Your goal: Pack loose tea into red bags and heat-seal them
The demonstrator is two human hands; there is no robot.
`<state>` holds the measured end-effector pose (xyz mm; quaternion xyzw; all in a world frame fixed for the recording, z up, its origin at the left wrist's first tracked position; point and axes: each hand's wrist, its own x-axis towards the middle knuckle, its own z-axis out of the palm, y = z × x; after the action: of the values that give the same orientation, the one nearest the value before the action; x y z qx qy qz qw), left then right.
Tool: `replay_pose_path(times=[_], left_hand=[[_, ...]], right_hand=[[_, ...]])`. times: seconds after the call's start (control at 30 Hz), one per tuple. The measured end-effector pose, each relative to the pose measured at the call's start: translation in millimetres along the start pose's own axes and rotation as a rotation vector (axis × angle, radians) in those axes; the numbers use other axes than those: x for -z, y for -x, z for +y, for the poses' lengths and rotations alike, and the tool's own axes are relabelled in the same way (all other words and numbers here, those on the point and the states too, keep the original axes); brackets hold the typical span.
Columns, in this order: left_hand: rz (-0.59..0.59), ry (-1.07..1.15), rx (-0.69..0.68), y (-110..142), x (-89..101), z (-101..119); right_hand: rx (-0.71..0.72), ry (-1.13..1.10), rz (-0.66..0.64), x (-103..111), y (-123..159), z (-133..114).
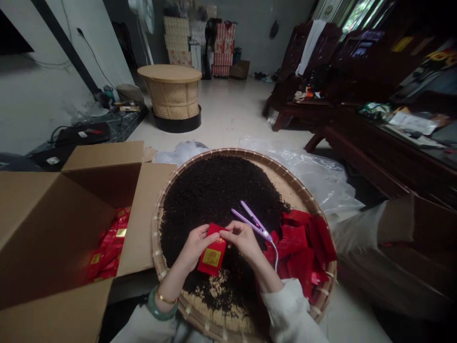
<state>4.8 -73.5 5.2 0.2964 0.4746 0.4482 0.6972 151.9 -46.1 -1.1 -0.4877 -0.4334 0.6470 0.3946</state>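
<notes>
Between my two hands is a small red packet with a gold label, held upright over the round bamboo tray. My left hand pinches its upper left side, thumb in front. At the upper right corner, my right hand grips the same packet between thumb and fingers. Dark loose tea leaves cover much of the tray. Just beyond my right hand lies a purple hand sealer with its arms apart and a white cord. Red packets are heaped on the tray's right side.
An open cardboard box on the left holds several red packets with gold labels. Clear plastic sheeting lies behind the tray. A dark wooden table stands to the right, and a woven drum-shaped stand farther back.
</notes>
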Motion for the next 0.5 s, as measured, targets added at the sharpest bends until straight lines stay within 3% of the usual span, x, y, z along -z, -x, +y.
replay_pose_path(times=[0.1, 0.23, 0.37, 0.43, 0.5], left_hand=[[-0.057, 0.017, 0.076, 0, -1.1, -2], [0.005, -0.004, 0.115, -2, -1.4, -5], [0.063, 0.02, 0.098, -3, -1.1, -6], [0.07, 0.021, 0.084, -3, -1.3, -5], [0.068, 0.015, 0.071, -3, -2.0, -5]], right_hand=[[0.025, 0.07, 0.017, 1, -2, 5], [0.205, 0.328, 0.056, 11, -4, 7], [0.483, 0.851, 0.335, 34, -10, 2], [0.438, 1.153, 0.409, 45, -15, 1], [0.337, 1.375, 0.388, 51, -19, 3]])
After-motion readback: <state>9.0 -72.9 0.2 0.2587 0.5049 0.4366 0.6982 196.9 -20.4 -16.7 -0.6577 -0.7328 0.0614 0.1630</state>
